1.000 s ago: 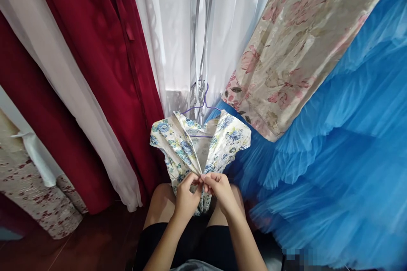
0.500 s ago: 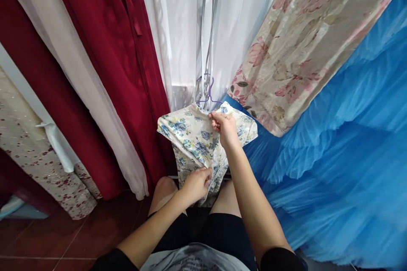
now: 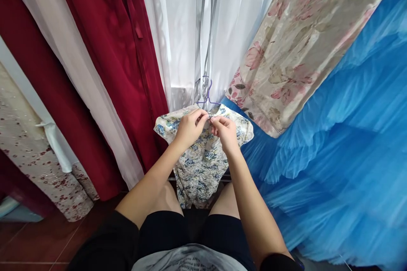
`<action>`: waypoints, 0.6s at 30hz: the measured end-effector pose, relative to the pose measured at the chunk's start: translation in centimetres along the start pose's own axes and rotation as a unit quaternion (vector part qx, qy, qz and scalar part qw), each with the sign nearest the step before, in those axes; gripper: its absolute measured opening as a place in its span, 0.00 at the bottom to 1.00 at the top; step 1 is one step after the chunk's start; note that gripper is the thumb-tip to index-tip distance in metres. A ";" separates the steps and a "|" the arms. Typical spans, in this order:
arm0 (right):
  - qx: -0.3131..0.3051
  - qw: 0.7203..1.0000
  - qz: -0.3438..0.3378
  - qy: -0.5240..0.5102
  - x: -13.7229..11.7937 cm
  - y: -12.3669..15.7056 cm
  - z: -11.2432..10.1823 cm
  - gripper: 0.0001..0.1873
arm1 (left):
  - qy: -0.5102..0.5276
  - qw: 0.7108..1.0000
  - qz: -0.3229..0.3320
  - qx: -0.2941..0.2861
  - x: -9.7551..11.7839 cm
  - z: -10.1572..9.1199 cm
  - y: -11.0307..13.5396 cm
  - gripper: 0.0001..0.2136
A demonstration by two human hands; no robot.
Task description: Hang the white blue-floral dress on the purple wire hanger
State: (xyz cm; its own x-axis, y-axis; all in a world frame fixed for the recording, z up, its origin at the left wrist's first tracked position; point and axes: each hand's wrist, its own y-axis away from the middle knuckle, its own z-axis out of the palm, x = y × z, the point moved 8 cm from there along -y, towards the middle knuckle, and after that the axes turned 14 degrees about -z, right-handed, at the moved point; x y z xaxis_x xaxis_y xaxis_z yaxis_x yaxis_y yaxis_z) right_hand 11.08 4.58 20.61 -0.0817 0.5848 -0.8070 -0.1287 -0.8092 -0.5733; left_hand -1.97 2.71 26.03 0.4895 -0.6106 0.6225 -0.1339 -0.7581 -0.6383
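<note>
Head view, looking forward and down. At centre, a small floral dress [image 3: 203, 165], white with blue and yellow flowers, hung on a purple wire hanger [image 3: 208, 93]. Hooked onto a cluster of vertical metal rods [image 3: 203, 29] directly above. Spread wide at the shoulders, draped downward between the bare knees, ending just above the black shorts [image 3: 190, 233].

Grip, left hand [image 3: 189, 127]: closed in a pinch on the dress neckline, thumb and fingertips meeting on the fabric edge. Grip, right hand [image 3: 226, 132]: likewise pinched on the neckline, just beside the other, fingertips nearly touching. Possibly gripping a small fastener at that spot; too small to confirm.

Left of the dress: a dark red garment [image 3: 121, 51], hanging full length, flanked by a sheer white garment [image 3: 70, 76]. Farther left, a beige fabric with red speckles [image 3: 38, 165], tied with a white ribbon [image 3: 55, 148]. Behind the rods: a white curtain [image 3: 171, 29]. Right of the dress: a beige cloth with pink flowers [image 3: 295, 42], overlapping a blue tulle skirt [image 3: 333, 156] in layered ruffles, just beside the dress's right sleeve. Below left: reddish-brown tiled floor [image 3: 47, 241].
</note>
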 end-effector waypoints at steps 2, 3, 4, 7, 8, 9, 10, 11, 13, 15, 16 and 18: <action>-0.002 0.999 0.008 0.039 1.4 0.2 0.0 0.13 | 0.009 0.999 0.000 0.036 0.4 -1.0 -0.6 0.08; -0.005 0.998 0.017 0.058 2.1 0.4 0.0 0.13 | 0.026 0.998 -0.007 0.057 0.3 -1.9 -0.9 0.08; -0.010 0.997 0.026 0.071 2.7 0.8 0.1 0.13 | 0.051 0.995 -0.018 0.082 -0.3 -3.0 -1.3 0.08; -0.024 0.997 0.040 0.069 3.7 2.2 0.5 0.12 | 0.162 0.968 -0.100 0.165 -5.0 -7.3 -2.4 0.09; -0.030 0.997 0.043 0.061 3.8 2.7 0.7 0.12 | 0.211 0.948 -0.147 0.189 -7.6 -8.6 -2.4 0.10; -0.036 0.997 0.047 0.054 3.9 3.2 1.0 0.12 | 0.269 0.918 -0.207 0.205 -10.5 -9.5 -2.2 0.10; -0.042 0.997 0.051 0.048 3.9 3.8 1.3 0.12 | 0.336 0.876 -0.274 0.213 -13.6 -9.9 -1.7 0.10; -0.049 0.996 0.055 0.043 4.0 4.2 1.6 0.11 | 0.389 0.830 -0.334 0.220 -16.3 -9.9 -0.8 0.10; -0.056 0.996 0.065 0.031 4.2 5.1 2.2 0.12 | 0.427 0.766 -0.407 0.257 -20.3 -9.6 1.6 0.11; -0.051 0.996 0.074 0.015 4.5 5.9 2.4 0.13 | 0.413 0.756 -0.419 0.288 -22.0 -9.1 3.5 0.12; -0.043 0.996 0.081 0.005 4.7 6.3 2.3 0.13 | 0.399 0.764 -0.410 0.297 -22.2 -8.8 4.2 0.11; -0.027 0.995 0.099 -0.014 5.2 7.2 1.7 0.14 | 0.377 0.782 -0.386 0.312 -21.8 -8.3 4.8 0.10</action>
State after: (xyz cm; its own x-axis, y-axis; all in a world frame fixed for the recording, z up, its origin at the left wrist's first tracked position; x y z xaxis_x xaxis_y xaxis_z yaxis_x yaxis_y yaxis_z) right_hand 8.04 1.92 12.56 -0.1274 0.4149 -0.9009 -0.0538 -0.9099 -0.4114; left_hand -20.45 10.45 13.18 -0.4618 -0.1655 0.8714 0.5128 -0.8514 0.1101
